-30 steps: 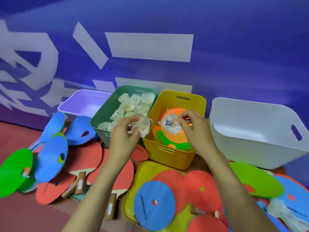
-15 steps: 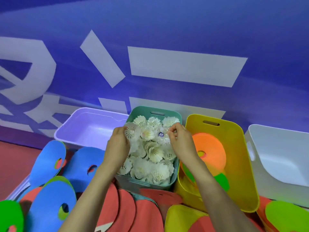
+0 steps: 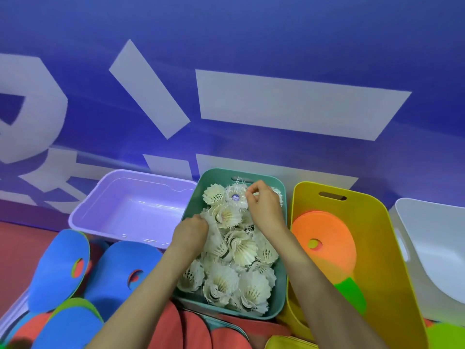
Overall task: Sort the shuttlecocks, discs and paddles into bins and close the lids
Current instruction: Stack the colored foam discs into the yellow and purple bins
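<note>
**Two shuttlecocks arrive at the teal bin**

A second ago both hands held shuttlecocks up near the yellow bin (image 3: 392, 260); now they are down over the teal bin (image 3: 221, 172), on its heaped pile (image 3: 234, 280). The right hand (image 3: 264, 205) pinches a purple-capped shuttlecock (image 3: 235, 196) at the far end. The left hand (image 3: 191, 231) has its fingers curled into the pile's left side; I cannot tell whether it grips one. Letting go seems next. The blue discs (image 3: 57, 268) and red paddles (image 3: 181, 331) lie unsorted outside the bins, and no lid is on.
</note>
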`<state>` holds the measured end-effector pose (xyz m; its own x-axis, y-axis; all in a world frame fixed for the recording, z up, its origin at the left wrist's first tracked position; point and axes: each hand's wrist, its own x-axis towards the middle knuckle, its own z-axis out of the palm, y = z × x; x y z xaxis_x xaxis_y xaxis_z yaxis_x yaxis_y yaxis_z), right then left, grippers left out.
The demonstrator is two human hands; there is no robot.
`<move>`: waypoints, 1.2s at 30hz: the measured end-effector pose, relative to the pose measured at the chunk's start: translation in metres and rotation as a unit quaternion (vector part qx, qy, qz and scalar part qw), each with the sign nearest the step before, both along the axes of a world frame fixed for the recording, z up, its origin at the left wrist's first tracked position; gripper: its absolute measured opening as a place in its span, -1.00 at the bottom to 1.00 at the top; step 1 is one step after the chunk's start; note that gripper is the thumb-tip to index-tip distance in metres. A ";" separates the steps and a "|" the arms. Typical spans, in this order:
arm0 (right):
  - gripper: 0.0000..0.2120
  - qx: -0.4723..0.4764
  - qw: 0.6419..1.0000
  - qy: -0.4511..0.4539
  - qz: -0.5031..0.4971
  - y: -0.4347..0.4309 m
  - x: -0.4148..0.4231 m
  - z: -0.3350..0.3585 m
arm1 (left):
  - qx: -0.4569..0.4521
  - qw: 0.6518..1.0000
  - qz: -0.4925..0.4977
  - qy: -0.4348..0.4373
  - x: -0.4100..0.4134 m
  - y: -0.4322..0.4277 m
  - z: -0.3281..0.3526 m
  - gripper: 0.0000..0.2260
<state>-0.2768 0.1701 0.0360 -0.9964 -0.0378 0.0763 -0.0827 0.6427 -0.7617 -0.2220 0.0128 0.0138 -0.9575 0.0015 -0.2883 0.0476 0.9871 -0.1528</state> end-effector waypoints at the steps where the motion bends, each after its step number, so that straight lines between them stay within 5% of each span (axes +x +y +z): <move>1: -0.92 -0.011 1.000 -0.001 0.001 -0.004 -0.004 -0.001 | -0.002 1.000 -0.005 -0.008 -0.001 -0.001 -0.001 -0.68; 6: -0.92 -0.066 0.997 0.025 0.007 -0.032 -0.024 0.004 | 0.051 0.998 0.026 -0.007 0.000 -0.002 0.002 -0.54; 12: -0.89 -0.001 0.998 0.056 0.027 -0.048 -0.044 0.000 | 0.121 0.975 -0.035 0.185 0.002 0.001 -0.005 -0.54; 15: -0.77 0.069 0.995 0.029 0.063 -0.052 -0.048 -0.011 | 0.184 0.973 -0.012 0.137 -0.002 0.000 -0.015 -0.52; 20: -0.61 0.148 0.960 0.119 0.205 -0.049 -0.043 -0.025 | 0.194 0.981 0.029 0.012 -0.010 -0.009 -0.030 -0.52; 24: -0.61 0.208 0.948 0.016 0.240 -0.053 -0.051 -0.033 | 0.211 0.976 0.047 -0.005 -0.017 -0.006 -0.027 -0.57; 29: -0.63 0.324 0.907 -0.088 0.253 -0.059 -0.058 -0.038 | 0.203 0.974 0.044 0.092 -0.015 -0.006 -0.033 -0.67; 32: -0.63 0.279 0.918 -0.099 0.263 -0.051 -0.054 -0.031 | 0.212 0.974 0.057 0.059 -0.014 -0.005 -0.029 -0.73; 36: -0.59 0.187 0.955 -0.028 0.230 -0.021 -0.034 -0.008 | 0.243 0.959 0.075 0.125 -0.011 0.004 -0.011 -0.74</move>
<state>-0.3105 0.1492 0.0277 -0.8696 -0.4871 -0.0808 -0.3880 0.7753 -0.4983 -0.2326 0.0168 0.0027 -0.9966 -0.0654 -0.0504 -0.0786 0.9372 0.3397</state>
